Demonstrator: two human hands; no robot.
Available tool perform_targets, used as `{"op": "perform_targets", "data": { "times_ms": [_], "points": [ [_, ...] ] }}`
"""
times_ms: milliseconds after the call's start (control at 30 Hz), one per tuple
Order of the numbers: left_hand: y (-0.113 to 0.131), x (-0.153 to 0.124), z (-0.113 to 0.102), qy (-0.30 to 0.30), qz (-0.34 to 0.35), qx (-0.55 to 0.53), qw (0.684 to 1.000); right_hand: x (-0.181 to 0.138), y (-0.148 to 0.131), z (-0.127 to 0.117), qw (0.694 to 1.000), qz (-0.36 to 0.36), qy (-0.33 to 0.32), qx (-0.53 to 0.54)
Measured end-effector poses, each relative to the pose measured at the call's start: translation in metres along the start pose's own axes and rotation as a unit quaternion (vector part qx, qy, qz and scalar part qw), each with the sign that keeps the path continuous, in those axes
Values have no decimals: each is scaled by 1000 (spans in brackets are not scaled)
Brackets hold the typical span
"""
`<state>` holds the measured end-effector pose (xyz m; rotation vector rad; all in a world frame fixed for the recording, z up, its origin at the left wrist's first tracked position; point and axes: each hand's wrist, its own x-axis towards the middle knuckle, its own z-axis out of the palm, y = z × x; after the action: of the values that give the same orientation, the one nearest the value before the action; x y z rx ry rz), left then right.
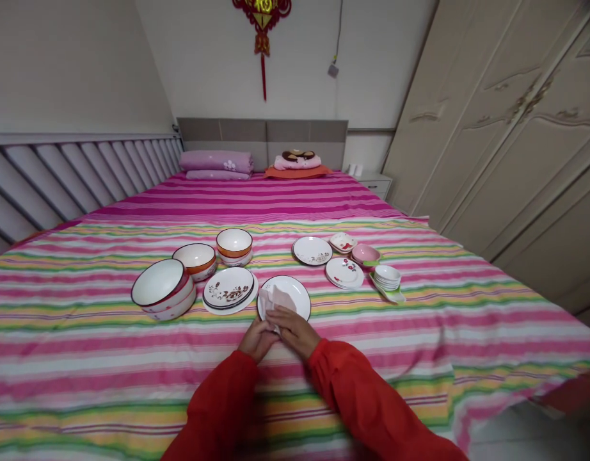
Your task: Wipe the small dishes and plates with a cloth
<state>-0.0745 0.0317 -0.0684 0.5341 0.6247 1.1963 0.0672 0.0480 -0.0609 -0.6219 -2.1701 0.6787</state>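
Note:
Both my hands, in red sleeves, meet at the near rim of a white plate (295, 292) lying on the striped bedspread. My left hand (256, 338) grips the plate's near-left edge with its fingers curled. Over the plate my right hand (295, 330) presses a pale pink cloth (277, 299) against its surface, fingers closed on the cloth. A stack of flower-patterned plates (229, 289) lies just left of this plate.
Left of the hands stand a large white bowl stack (163, 289) and two orange-rimmed bowls (196, 259) (234, 246). To the right lie small plates (313, 250) (345, 273), a pink dish (365, 254) and stacked small white bowls (388, 277). A wardrobe (516, 121) stands right of the bed.

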Motion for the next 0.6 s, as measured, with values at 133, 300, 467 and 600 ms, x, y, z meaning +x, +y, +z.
{"op": "perform_targets", "data": {
  "times_ms": [133,300,467,600],
  "points": [
    [2,-2,5,1,-10,-1,1000,-37,2,-17,999,37,21,-24],
    [4,-4,13,10,-12,-3,1000,-32,21,-29,985,101,78,-114],
    [2,-1,8,16,-7,-6,1000,19,32,-12,977,158,103,-98],
    [0,2,1,24,-6,0,1000,40,17,12,990,108,80,-47]
  ]
}}
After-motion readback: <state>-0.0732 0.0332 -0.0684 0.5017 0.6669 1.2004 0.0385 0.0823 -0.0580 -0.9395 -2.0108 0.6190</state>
